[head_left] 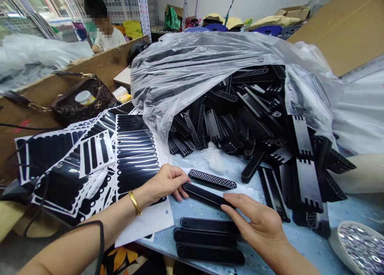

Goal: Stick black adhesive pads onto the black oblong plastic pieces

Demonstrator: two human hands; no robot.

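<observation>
Between my two hands is a long black plastic strip (207, 195) with rounded ends. My right hand (258, 221) pinches its right end between thumb and fingers. At the other end, the fingers of my left hand (169, 183) are closed at the strip's tip; a gold bracelet circles that wrist. Just behind lies another black strip (213, 179) with its lattice side up. In front, several smooth black strips (207, 237) lie in a row. Sheets of black stickers (136, 151) rest beside my left hand.
A clear plastic bag (186, 67) spills a heap of black plastic parts (222, 127) across the back. A bowl of shiny small pieces (357, 243) stands at the right edge. A brown handbag (81, 95) sits at left; beyond the board, a person (108, 37) is seated.
</observation>
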